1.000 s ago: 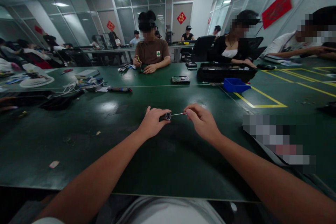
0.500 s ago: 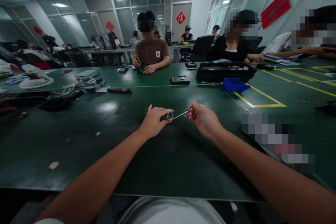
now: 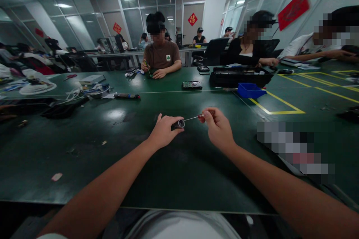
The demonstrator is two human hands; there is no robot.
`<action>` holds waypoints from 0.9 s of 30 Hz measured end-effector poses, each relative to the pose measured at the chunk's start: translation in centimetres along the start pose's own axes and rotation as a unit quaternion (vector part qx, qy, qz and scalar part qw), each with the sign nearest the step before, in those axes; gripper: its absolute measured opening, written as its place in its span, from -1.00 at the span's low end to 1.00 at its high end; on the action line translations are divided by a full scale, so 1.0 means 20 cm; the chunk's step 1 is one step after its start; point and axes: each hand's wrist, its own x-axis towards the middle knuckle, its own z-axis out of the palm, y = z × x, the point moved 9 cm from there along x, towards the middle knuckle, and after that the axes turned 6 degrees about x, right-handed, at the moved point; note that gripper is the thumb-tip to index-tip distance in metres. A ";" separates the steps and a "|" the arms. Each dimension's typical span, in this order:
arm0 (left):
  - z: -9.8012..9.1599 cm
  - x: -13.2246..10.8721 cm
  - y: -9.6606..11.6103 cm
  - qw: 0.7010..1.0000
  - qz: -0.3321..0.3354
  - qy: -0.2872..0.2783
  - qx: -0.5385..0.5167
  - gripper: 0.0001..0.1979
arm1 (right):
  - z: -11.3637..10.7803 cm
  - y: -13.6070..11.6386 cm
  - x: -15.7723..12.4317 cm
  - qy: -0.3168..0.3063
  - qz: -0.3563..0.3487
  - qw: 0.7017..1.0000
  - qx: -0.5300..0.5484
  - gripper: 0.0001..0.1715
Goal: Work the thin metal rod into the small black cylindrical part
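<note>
My left hand (image 3: 163, 130) is closed around a short dark cylinder (image 3: 179, 124), whose round open end with a pale rim faces right and toward me. Between the fingers and thumb of my right hand (image 3: 219, 127) is a screwdriver (image 3: 200, 116) with a red handle and a thin metal shaft. The shaft points left, and its tip meets the upper rim of the cylinder; whether it reaches inside I cannot tell. Both hands are just above the green table (image 3: 179, 171).
A dark pen-like tool (image 3: 127, 96) lies ahead on the left. Beyond my hands are a circuit-board device (image 3: 192, 85), a blue bin (image 3: 251, 90) and a long black tray (image 3: 241, 77). A person (image 3: 162, 56) sits across the table. A blurred-out item (image 3: 294, 153) lies at right.
The screwdriver's tip has risen from the lower rim of the cylinder to its upper rim, and the shaft lies flatter. My right hand has turned slightly. My left hand stays nearly still.
</note>
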 end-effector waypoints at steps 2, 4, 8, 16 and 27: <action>-0.01 0.00 0.00 1.000 -0.002 0.006 0.003 -0.58 | 0.02 -0.04 -0.02 -0.025 -0.025 0.998 -0.051 -0.78; -0.02 0.00 0.00 1.000 -0.003 0.012 0.008 -0.59 | 0.03 -0.05 -0.03 -0.040 -0.039 0.994 -0.097 -0.78; -0.04 0.00 0.00 1.000 -0.006 0.025 0.017 -0.61 | 0.04 -0.05 -0.04 -0.049 -0.039 0.991 -0.115 -0.77; -0.05 -0.01 0.01 1.000 -0.001 0.024 0.018 -0.61 | 0.07 -0.01 -0.04 -0.047 0.004 0.998 -0.039 -0.78; -0.02 0.00 -0.01 1.000 -0.019 -0.002 0.014 -0.61 | -0.01 -0.04 -0.03 0.010 -0.026 0.998 -0.061 -0.79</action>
